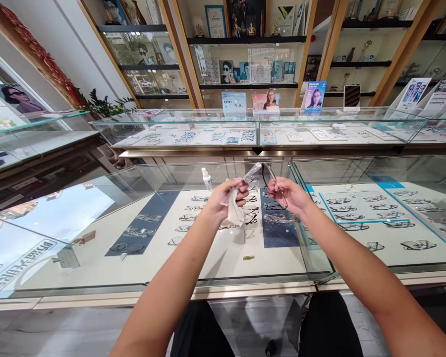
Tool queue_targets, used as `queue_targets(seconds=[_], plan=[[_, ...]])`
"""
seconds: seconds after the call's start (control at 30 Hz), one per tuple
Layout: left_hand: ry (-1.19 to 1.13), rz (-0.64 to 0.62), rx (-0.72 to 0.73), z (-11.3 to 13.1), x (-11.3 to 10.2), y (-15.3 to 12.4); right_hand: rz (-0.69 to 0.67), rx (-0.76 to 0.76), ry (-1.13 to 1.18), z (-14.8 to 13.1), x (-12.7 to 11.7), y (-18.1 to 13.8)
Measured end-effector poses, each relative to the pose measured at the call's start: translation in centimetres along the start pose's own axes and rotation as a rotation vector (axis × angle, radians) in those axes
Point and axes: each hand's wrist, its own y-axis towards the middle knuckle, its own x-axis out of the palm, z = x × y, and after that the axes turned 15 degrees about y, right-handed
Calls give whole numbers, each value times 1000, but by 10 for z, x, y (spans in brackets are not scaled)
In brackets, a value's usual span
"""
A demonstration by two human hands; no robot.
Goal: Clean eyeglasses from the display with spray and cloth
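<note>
Both hands are raised over a glass display counter point(245, 280) that holds several rows of eyeglasses. My left hand point(228, 194) is closed on a pale cleaning cloth point(235, 212) that hangs below the fingers, with a clear plastic sleeve point(252, 171) sticking up above it. My right hand point(285, 193) pinches a pair of dark thin-framed glasses point(274, 183) by the frame, tilted upward toward the left hand. The two hands are close, with the cloth near the glasses' lens.
A small white spray bottle point(207, 178) stands on the glass just left of my left hand. A second glass counter point(260, 126) with more eyewear runs across behind, with sign cards point(314, 95) on it. Shelves line the back wall. A potted plant point(102, 105) stands far left.
</note>
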Motion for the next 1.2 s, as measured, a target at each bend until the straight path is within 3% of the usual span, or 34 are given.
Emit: queue_targets(seconds=[0.1, 0.23, 0.6, 0.7, 0.8, 0.9, 0.97, 1.07, 1.2], plan=[[-238, -66, -41, 9, -6, -4, -79, 53, -41, -2, -4, 0], [-375, -46, -37, 10, -7, -5, -136, 91, -15, -2, 0, -2], [-275, 205, 3, 5, -3, 3, -96, 0, -8, -20, 11, -8], [-88, 290, 131, 2, 4, 0, -102, -29, -7, -21, 11, -9], [362, 371, 318, -4, 15, -6, -129, -40, -15, -20, 12, -10], [879, 274, 524, -13, 25, -11, -145, -32, -51, -17, 14, -12], [1090, 164, 596, -20, 28, -11, -148, -33, -87, -15, 17, -14], [1209, 119, 595, -27, 26, -7, -142, -57, -152, -13, 21, -15], [1183, 202, 570, -29, 22, -4, -154, -96, -147, -15, 23, -17]])
